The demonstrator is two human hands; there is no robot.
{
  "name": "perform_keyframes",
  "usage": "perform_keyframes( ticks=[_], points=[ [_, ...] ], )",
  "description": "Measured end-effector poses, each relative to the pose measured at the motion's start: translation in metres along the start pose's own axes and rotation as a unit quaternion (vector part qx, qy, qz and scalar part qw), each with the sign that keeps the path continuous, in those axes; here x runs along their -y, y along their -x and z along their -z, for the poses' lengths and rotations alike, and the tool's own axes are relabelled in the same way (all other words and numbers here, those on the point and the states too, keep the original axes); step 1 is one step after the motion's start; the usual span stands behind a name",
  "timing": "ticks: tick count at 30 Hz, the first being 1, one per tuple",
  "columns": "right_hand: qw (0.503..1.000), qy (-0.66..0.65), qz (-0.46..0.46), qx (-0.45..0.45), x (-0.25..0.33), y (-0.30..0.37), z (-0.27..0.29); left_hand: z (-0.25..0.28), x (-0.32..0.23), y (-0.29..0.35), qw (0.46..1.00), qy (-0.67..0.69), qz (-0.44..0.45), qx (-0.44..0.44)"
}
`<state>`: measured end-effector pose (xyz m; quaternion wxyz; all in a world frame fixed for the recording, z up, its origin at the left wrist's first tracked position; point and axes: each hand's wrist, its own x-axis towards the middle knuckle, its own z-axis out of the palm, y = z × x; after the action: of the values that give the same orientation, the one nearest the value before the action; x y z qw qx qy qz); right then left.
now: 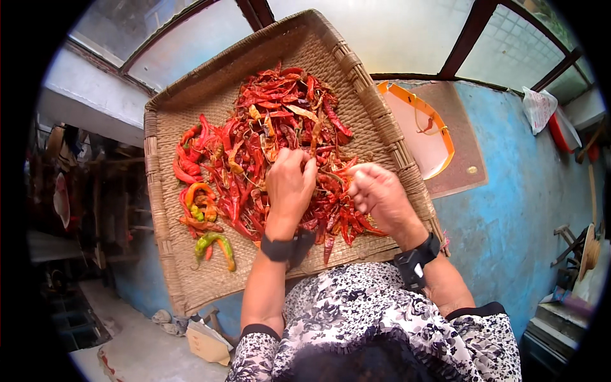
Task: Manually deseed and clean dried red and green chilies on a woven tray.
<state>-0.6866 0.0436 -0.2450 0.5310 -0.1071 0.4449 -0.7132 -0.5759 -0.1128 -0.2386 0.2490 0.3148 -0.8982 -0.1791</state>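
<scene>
Red chillies [237, 191]; left hand [287, 188], right hand [384, 196] curled above, grip hidden, I can't tell. White bag [538, 109]: print illegible.

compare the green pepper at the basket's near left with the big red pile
The green pepper is mostly green, yellowing in part; the red pile is mainly red. The green pepper looks plump, while many pods in the red pile look shrivelled. The green pepper lies off to one side; the red pile spreads across the middle. Both rest in the woven basket.
</scene>
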Motion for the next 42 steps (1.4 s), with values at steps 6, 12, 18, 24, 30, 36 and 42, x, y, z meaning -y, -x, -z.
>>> perform_keyframes(
  ticks=[6, 12, 18, 24, 30, 36, 42],
  points=[
    [0.980, 0.165, 0.108, 0.017, -0.031, -0.012, -0.012, 0.024, -0.025, 0.046, 0.995, 0.079, -0.062, 0.002],
    [0.987, 0.145, 0.059, -0.035, 0.006, 0.001, -0.003, 0.020, -0.025, 0.063, 0.991, 0.123, -0.032, 0.053],
    [0.940, -0.303, 0.151, -0.038, 0.032, -0.002, 0.061, 0.012, -0.025, 0.053, 0.990, 0.097, -0.078, 0.070],
    [0.977, -0.131, 0.135, -0.098, 0.020, 0.003, 0.041, -0.024, -0.017, 0.017, 0.980, -0.085, -0.173, 0.042],
    [0.586, 0.706, 0.368, -0.154, 0.010, 0.002, 0.018, -0.013, -0.009, 0.016, 0.986, -0.055, -0.156, 0.020],
    [0.459, 0.851, 0.219, -0.131, 0.010, -0.003, 0.016, 0.022, -0.016, 0.034, 0.963, 0.267, 0.021, -0.012],
    [0.866, 0.406, 0.278, -0.092, 0.045, 0.007, 0.011, 0.030, 0.000, 0.054, 0.862, 0.478, 0.160, -0.055]
  ],
)
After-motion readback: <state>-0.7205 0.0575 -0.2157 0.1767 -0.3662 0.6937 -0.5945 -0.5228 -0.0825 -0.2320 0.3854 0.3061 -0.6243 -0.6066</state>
